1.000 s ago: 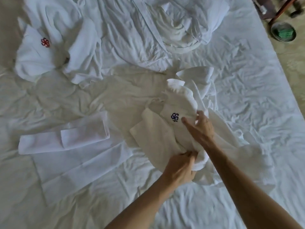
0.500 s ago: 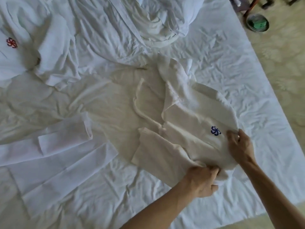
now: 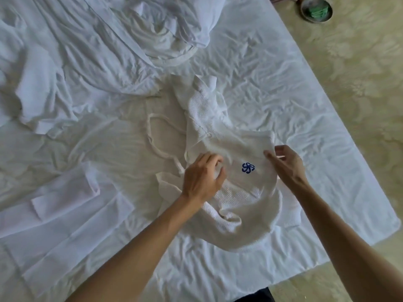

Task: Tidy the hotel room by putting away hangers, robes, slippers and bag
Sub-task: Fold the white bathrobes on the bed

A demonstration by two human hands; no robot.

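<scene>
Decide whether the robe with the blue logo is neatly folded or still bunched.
Still bunched: the robe lies rumpled on the bed sheet, its belt loose.

White bed (image 3: 294,101) bears crumpled robes (image 3: 231,149) and duvet (image 3: 165,29).

I see a white waffle-textured robe (image 3: 235,149) carrying a small blue pinwheel-shaped emblem (image 3: 248,167) on its upper fold, lying on a plain white, heavily creased bedsheet (image 3: 294,110). To my left a second white garment (image 3: 65,205) looks smoother and slightly cooler in tone than the creamier robe. Beyond the bed edge the floor (image 3: 359,68) is pale yellow-green with a faint floral damask pattern, and a dark round dish (image 3: 316,10) on it holds something green.
</scene>
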